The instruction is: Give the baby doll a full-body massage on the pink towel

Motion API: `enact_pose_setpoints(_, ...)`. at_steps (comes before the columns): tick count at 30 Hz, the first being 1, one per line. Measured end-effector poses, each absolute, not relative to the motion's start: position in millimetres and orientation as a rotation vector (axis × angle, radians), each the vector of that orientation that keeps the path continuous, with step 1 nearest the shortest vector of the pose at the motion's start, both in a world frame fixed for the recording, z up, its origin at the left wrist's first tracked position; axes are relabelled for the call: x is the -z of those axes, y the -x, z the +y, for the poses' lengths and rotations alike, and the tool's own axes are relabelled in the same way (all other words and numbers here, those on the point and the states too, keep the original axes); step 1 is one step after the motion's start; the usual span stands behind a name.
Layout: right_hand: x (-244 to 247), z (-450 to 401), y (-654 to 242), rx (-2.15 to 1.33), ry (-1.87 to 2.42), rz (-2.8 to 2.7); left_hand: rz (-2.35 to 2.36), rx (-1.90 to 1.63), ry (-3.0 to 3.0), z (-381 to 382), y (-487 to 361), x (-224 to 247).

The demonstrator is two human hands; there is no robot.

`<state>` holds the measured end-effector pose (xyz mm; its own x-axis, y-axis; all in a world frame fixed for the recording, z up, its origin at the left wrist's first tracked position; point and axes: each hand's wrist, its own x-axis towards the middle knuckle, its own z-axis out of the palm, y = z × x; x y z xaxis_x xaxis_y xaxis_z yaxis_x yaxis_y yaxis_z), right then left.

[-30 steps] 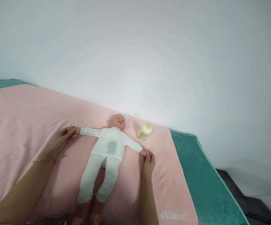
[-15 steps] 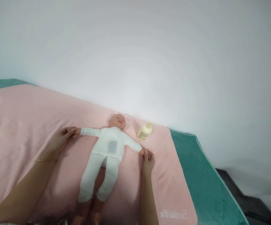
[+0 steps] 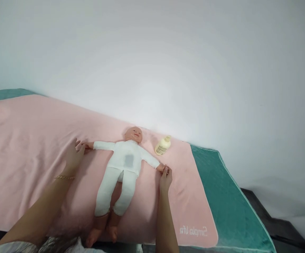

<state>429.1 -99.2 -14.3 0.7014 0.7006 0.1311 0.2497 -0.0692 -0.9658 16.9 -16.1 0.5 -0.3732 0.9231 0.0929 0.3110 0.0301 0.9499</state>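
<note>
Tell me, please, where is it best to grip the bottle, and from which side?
Probably the bottle is best gripped around its body, from above. It lies on its side on the pink towel, cap toward the wall, with free space around and the doll apart.

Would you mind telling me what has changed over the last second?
The left hand has opened, its fingers now only touching the doll at one wrist. The right hand still pinches the doll's other hand. The bottle and pink towel stayed put.

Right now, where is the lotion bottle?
In the head view the cream bottle lies on the pink towel, right of the doll and its head, near the wall, beyond the right hand.
</note>
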Motion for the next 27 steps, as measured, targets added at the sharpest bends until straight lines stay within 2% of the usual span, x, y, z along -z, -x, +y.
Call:
enact_pose_setpoints(6,14.4,-104.6,-425.1,-0.430,1.647,-0.799,1.898,-1.309,-1.317,-61.0,-23.2,-18.3)
enact_pose_setpoints(12,16.2,-109.8,-421.0,-0.413,1.649,-0.805,1.866,-1.193,-1.327,-138.2,-34.1,13.9)
enact_pose_setpoints(19,13.2,-111.7,-417.2,-0.406,1.647,-0.812,1.347,-1.179,-1.671,-226.4,-65.9,66.0)
enact_pose_setpoints(27,10.6,-115.6,-413.5,-0.405,1.663,-0.815,1.045,-1.328,-2.167,-233.2,-62.0,96.2)
